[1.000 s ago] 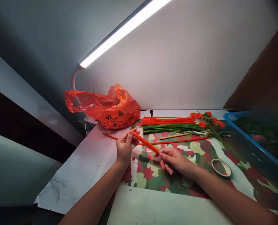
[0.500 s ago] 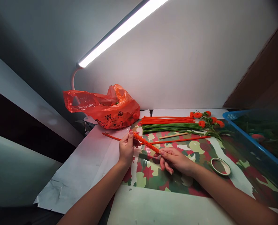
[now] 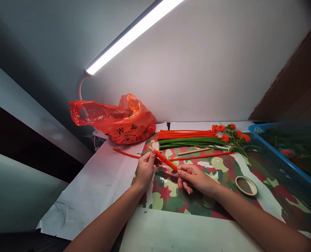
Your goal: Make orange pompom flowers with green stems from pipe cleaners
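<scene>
Between my hands runs a thin wooden stick (image 3: 150, 148) with an orange pipe cleaner (image 3: 165, 160) wound round it in a tight coil, slanting down to the right. My left hand (image 3: 146, 169) pinches the coil near its upper left end, and a short bare tip of the stick pokes out above the thumb. A thin wire end shows just left of these fingers. At the lower right end, thumb and forefinger of my right hand (image 3: 196, 177) pinch the coil, its other fingers loosely curled below. Behind both hands lies a straight orange pipe cleaner (image 3: 202, 156).
Bundles of orange pipe cleaners (image 3: 186, 134) and green pipe cleaners (image 3: 192, 142) lie behind, beside another wooden stick (image 3: 194, 151) and orange flowers (image 3: 220, 128). A tape roll (image 3: 246, 186) and blue basket (image 3: 283, 155) are right; a red plastic bag (image 3: 124, 131) stands left under a lamp (image 3: 134, 36).
My left hand has slid to the right and slightly down along the coil, and the bare tip of the stick now shows above it. My right hand has hardly moved.
</scene>
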The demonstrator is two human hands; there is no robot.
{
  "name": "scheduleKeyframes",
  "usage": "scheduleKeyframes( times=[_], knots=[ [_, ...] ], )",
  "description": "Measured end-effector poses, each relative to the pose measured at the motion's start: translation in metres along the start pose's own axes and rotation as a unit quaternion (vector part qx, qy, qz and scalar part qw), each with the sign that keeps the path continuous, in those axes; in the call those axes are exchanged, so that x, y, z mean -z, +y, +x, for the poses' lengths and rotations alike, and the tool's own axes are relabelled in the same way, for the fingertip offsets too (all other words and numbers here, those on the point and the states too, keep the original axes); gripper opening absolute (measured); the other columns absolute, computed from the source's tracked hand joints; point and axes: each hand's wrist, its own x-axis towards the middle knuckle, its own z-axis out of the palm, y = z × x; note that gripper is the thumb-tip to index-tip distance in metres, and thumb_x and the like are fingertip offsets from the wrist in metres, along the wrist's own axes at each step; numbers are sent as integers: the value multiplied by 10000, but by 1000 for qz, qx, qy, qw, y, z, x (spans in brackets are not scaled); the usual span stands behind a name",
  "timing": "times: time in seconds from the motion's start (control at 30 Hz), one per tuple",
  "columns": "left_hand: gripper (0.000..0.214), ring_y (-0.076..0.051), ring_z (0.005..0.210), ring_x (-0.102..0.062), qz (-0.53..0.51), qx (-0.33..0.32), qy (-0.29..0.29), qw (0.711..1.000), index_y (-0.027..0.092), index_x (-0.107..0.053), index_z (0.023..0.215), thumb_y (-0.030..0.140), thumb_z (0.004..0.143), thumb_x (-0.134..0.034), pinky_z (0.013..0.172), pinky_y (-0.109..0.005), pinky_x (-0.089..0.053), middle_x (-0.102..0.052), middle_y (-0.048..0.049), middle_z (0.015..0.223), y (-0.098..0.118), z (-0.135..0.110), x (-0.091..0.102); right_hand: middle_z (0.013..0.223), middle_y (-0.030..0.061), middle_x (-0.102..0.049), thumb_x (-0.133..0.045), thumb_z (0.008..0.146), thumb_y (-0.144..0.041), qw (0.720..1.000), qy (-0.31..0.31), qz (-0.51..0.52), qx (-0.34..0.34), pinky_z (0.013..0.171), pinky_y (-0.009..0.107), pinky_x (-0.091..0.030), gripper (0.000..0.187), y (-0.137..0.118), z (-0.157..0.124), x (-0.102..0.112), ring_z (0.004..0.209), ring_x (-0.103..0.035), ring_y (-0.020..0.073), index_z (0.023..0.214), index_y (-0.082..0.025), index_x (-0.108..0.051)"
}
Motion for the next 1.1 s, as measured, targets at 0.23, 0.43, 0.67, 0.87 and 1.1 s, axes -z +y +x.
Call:
scheduleKeyframes(
  times=[0.23, 0.43, 0.67, 0.87, 1.1],
  knots=[
    [399, -129, 562, -538, 18, -1, -11, 1000, 131, -728, 836, 483, 828, -541, 552, -228, -427, -623, -30, 595, 0, 3, 2, 584, -9, -652, -575, 792, -526, 1000, -6, -4, 1, 361, 159, -318, 448, -2, -2, -1, 334, -466, 47, 1025, -147, -521],
    [406, -110, 610, -550, -75, 51, 9, 996, 139, -720, 974, 464, 749, -628, 556, -209, -453, -670, -59, 795, 5, 11, 4, 597, -8, -656, -641, 747, -500, 999, 33, 0, 17, 377, 178, -358, 398, 2, 1, -2, 350, -477, 54, 916, -152, -551],
    [327, -75, 546, -489, -58, 40, 4, 997, 168, -720, 947, 354, 678, -738, 504, -173, -395, -579, 12, 632, 13, 18, 11, 809, 65, -697, -690, 720, -443, 990, 111, -75, 51, 485, 203, -441, 386, -10, -1, 22, 526, -595, 86, 938, -130, -631],
    [202, -163, 709, -597, 62, -40, -66, 995, 174, -751, 814, 315, 668, -748, 618, -236, -464, -676, -56, 781, 21, 15, 10, 667, 31, -654, -699, 724, -404, 986, 99, -130, 41, 455, 205, -430, 327, -31, -10, 49, 532, -576, 105, 892, -126, -668],
    [109, -192, 729, -607, 182, -237, -113, 947, 244, -757, 831, 241, 747, -686, 698, -296, -462, -693, -57, 759, 26, 9, 12, 826, 108, -714, -579, 829, -446, 991, -91, -34, -95, 504, 198, -478, 362, -41, -7, 72, 557, -641, 109, 885, -96, -653]
  ],
)
